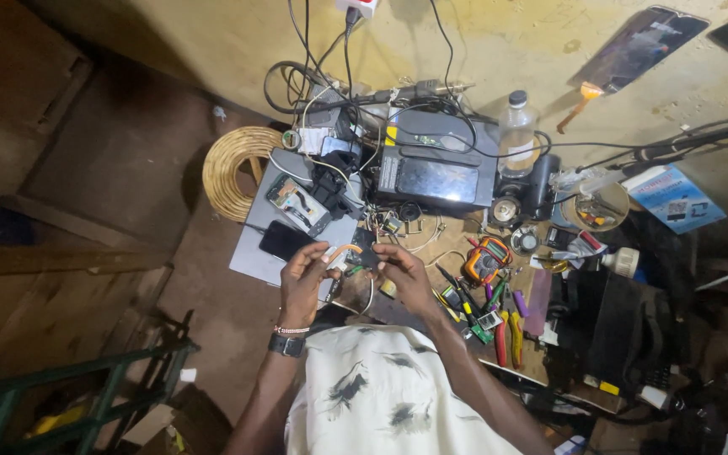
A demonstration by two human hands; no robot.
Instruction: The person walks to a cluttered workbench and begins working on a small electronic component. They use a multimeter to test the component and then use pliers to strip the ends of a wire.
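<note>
Nearest the camera, both forearms reached forward over a pale patterned shirt (381,396), the left wrist wearing a dark watch (286,344) and a thin beaded band. The left hand (305,282) was curled, thumb and forefinger pinched on one end of a small dark module (366,255) with an orange-and-white wire looping off it. The right hand (406,274) met it from the other side, fingers pressed together on the module's far edge, so the piece hung between the two hands just above the tabletop (431,253). By the look of it, the step in hand was close handling of that small part, turning or fitting it with its lead. Any further move would seem to call for a steady two-point grip and fine fingertip control, since the wire could snag on the clutter beneath.

Just beside the left hand lay a black phone (284,240) on a grey slab (250,253). To the right of the right hand sat an orange-cased meter (486,259), with pliers and screwdrivers (499,320) scattered near it.

Farther off stood a black box-shaped unit (436,164) under a tangle of cables (355,93), a clear bottle (517,131) beside it, and a coil of pale wire (233,168) at the left edge. A blue booklet (674,198) rested well apart on the right.
</note>
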